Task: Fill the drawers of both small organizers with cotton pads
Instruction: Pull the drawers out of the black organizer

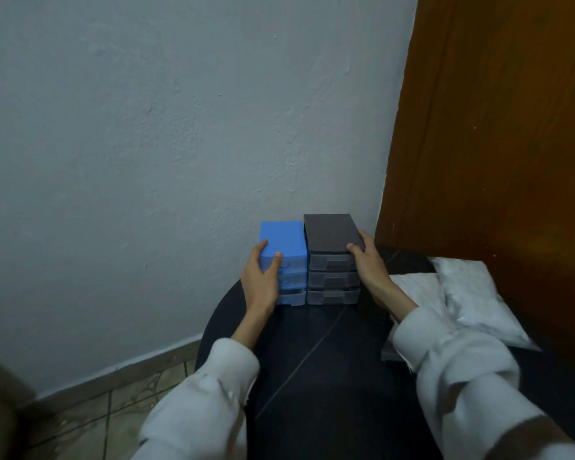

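Note:
Two small three-drawer organizers stand side by side at the far edge of a dark round table [312, 376], against the wall. The blue organizer [284, 240] is on the left; my left hand [261, 277] grips its front left corner, thumb on the top edge. The taller dark grey organizer [329, 234] is on the right; my right hand [369, 263] holds its front right corner. All drawers look closed. Two clear bags of white cotton pads, the nearer bag [415, 290] and the outer bag [475, 300], lie to the right of the grey organizer.
A pale wall [180, 127] rises directly behind the organizers and a brown wooden door [495, 127] stands at the right. A small grey object [390, 355] peeks out under my right sleeve. Tiled floor [97, 419] shows at the lower left.

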